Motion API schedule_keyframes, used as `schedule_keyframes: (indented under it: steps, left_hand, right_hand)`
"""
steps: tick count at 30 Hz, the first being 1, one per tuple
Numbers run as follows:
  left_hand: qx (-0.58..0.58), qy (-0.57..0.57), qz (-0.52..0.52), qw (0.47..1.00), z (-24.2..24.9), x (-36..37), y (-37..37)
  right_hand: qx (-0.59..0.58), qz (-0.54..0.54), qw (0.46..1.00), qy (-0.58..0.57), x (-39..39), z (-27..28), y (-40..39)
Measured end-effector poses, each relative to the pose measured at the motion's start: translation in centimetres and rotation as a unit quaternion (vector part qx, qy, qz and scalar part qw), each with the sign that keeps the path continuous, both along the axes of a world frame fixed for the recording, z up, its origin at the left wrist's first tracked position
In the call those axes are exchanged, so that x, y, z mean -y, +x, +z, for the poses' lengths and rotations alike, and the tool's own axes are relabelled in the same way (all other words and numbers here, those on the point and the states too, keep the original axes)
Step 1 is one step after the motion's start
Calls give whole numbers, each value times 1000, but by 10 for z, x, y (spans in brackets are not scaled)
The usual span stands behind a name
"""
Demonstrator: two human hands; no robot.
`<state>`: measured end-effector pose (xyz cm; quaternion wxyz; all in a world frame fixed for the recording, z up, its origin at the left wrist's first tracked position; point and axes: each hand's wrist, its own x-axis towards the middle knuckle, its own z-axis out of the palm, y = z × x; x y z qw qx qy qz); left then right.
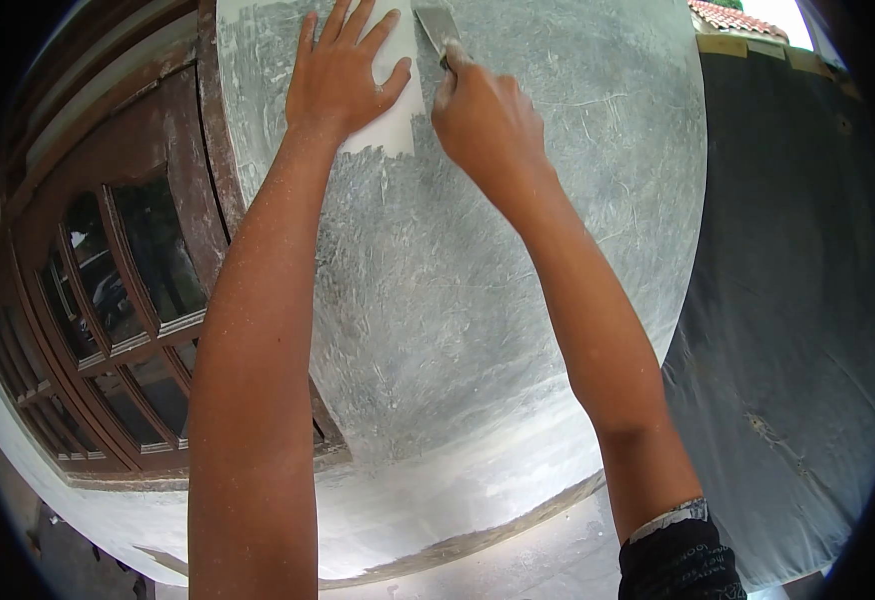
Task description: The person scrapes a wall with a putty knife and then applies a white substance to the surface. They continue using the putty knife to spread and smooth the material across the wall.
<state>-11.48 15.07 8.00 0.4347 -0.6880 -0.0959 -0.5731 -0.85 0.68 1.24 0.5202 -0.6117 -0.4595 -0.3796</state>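
Note:
My left hand [341,88] lies with fingers spread against the upper part of a grey, rough-coated wall [558,180]. Beneath it is a smooth white patch [383,138] with a ragged lower edge. Just to the right, my right hand [491,110] grips a putty knife [439,28] by its handle. The knife's flat metal blade points up and left, at or very near the right edge of the white patch. Fingers cover most of the handle, and whitish dust marks the thumb and fingertips.
Left of the wall is a brown wooden window [123,270] with glass panes and a raised frame. A dark sheet [788,300] hangs on the right. Lower down the wall turns white, above a ledge [518,550]. Red roof tiles [743,20] show at top right.

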Motion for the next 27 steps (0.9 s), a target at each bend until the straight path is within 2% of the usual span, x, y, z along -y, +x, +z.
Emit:
schedule_keyframes:
  steps: [4, 7, 10, 12, 18, 22, 24, 27]
  left_hand:
    - [6, -10, 0, 1000, 3, 1, 0]
    - [-4, -22, 5, 1000, -2, 5, -1]
    - [-4, -23, 15, 1000, -1, 4, -2]
    - [-1, -19, 20, 1000, 0, 4, 0]
    - [-2, -28, 17, 999, -1, 4, 0]
    - [-3, -25, 22, 999, 0, 3, -1]
    - [-2, -25, 24, 999, 0, 3, -1]
    - [-5, -33, 38, 999, 1, 8, 0]
  right_hand:
    - [-1, 13, 1000, 8, -1, 11, 7]
    - [34, 21, 997, 69, -6, 28, 13]
    - [19, 15, 999, 42, 3, 14, 9]
    - [10, -1, 1000, -16, 10, -5, 9]
    - [48, 5, 998, 50, 1, 31, 31]
    - [38, -6, 998, 40, 9, 10, 26]
    - [4, -9, 1000, -10, 15, -3, 26]
    - [13, 1, 1000, 22, 8, 12, 39]
